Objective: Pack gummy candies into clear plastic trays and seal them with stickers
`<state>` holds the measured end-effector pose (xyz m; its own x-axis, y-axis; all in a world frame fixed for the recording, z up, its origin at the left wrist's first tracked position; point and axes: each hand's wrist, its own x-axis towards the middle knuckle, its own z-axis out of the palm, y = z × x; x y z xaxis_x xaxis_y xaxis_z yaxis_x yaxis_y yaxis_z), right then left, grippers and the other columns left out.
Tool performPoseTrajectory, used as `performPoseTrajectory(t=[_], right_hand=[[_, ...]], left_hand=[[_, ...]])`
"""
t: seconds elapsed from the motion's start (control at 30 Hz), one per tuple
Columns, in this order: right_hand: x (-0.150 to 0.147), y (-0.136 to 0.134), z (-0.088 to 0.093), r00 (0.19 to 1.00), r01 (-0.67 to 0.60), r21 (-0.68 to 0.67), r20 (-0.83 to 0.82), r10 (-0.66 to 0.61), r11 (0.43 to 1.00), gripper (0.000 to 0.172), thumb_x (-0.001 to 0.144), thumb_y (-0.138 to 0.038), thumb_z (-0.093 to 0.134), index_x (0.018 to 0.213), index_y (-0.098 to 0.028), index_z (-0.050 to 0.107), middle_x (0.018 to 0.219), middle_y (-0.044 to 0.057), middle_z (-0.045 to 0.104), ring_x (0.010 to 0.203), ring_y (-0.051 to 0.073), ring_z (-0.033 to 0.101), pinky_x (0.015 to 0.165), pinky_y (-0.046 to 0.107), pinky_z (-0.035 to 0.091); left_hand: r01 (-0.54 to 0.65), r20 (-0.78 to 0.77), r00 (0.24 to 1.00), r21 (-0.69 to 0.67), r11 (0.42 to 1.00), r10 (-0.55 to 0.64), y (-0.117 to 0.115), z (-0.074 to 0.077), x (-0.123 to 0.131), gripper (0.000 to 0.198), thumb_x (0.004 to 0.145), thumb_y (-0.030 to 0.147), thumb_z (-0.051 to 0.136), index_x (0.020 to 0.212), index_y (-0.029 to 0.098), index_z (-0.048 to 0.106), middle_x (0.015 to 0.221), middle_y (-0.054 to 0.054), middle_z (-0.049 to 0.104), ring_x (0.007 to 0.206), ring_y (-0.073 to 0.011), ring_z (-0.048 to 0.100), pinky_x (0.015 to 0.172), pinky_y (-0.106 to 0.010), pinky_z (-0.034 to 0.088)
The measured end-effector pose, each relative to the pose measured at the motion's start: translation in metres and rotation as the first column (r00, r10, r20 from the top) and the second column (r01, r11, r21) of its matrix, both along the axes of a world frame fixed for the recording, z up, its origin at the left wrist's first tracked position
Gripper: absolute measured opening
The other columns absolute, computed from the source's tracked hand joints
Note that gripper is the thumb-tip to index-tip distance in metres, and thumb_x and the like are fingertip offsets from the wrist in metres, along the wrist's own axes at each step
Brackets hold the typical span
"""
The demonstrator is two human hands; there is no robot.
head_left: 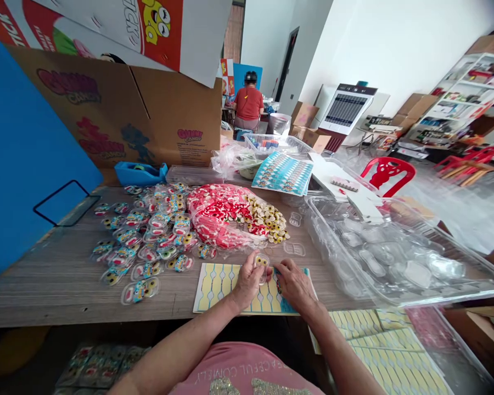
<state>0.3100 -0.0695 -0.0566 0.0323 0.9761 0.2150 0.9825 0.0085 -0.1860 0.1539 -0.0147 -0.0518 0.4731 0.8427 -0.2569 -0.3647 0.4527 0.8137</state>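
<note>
I record the left hand [249, 281] with fingers [256, 269] clamped on a clear pack [262, 261], held just above the sticker sheet [216, 285] on the bench [57, 274]. The right hand [295, 282] curls beside the pack; I cannot tell whether its fingers grip. Filled packs [148, 241] lie left, candy heap [230, 214] behind, tub [399, 285] right.

sticker sheet [218, 285] – under hands | candy heap [230, 216] – behind | bin [395, 258] – right

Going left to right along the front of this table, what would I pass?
blue board → sealed candy packs → left hand holding a small pack → right hand → clear tub
</note>
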Motion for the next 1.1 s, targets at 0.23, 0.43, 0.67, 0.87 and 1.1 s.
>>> performPoseTrajectory(t=[0.23,0.43,0.67,0.87,1.1], right_hand=[[0.008,0.006,-0.005,0.985,-0.023,0.114,-0.166,0.042,0.993,0.024,0.089,-0.011,0.051,0.091,-0.021,0.073,0.092,0.006,0.068,0.08,0.017,0.067,0.069,0.026,0.05],[0.008,-0.005,-0.02,0.971,-0.04,0.219,-0.223,0.089,0.975,0.029,0.088,-0.008,0.049,0.078,-0.021,0.073,0.084,0.006,0.07,0.082,0.018,0.065,0.076,0.029,0.051],[0.015,-0.002,-0.019,0.944,0.139,0.179,-0.321,-0.076,0.974,0.024,0.084,-0.018,0.059,0.104,-0.017,0.072,0.105,0.011,0.065,0.088,0.021,0.064,0.077,0.032,0.051],[0.027,0.008,-0.012,0.947,0.08,0.101,-0.318,-0.044,0.992,0.015,0.082,-0.015,0.059,0.076,-0.021,0.071,0.084,0.002,0.065,0.077,0.015,0.063,0.071,0.026,0.047],[0.018,0.002,-0.013,0.978,0.049,0.15,-0.21,-0.016,0.987,0.026,0.087,-0.01,0.051,0.07,-0.021,0.068,0.084,0.004,0.065,0.077,0.015,0.062,0.068,0.024,0.044]], left_hand=[[0.002,-0.008,1.0,-0.006,1.0,-0.002,0.0,0.003,-0.001,0.075,0.078,0.035,0.073,0.144,0.017,0.042,0.082,-0.003,0.069,0.079,-0.0181,0.071,0.083,-0.035,0.055],[0.016,-0.034,0.999,-0.001,1.0,-0.016,0.0,0.005,-0.001,0.075,0.08,0.032,0.073,0.145,0.016,0.04,0.087,-0.004,0.07,0.087,-0.0203,0.071,0.09,-0.039,0.054],[0.022,-0.036,0.999,0.015,1.0,-0.022,-0.002,0.002,-0.001,0.074,0.081,0.033,0.072,0.146,0.015,0.04,0.088,-0.006,0.072,0.092,-0.0226,0.071,0.095,-0.042,0.052],[0.031,-0.036,0.999,0.02,0.999,-0.03,-0.001,0.001,-0.002,0.073,0.081,0.033,0.073,0.145,0.016,0.042,0.089,-0.005,0.071,0.093,-0.0224,0.071,0.095,-0.042,0.053],[0.047,-0.027,0.999,0.055,0.997,-0.045,0.0,-0.003,-0.001,0.073,0.081,0.033,0.071,0.145,0.015,0.04,0.087,-0.004,0.07,0.092,-0.0209,0.07,0.094,-0.042,0.053]])
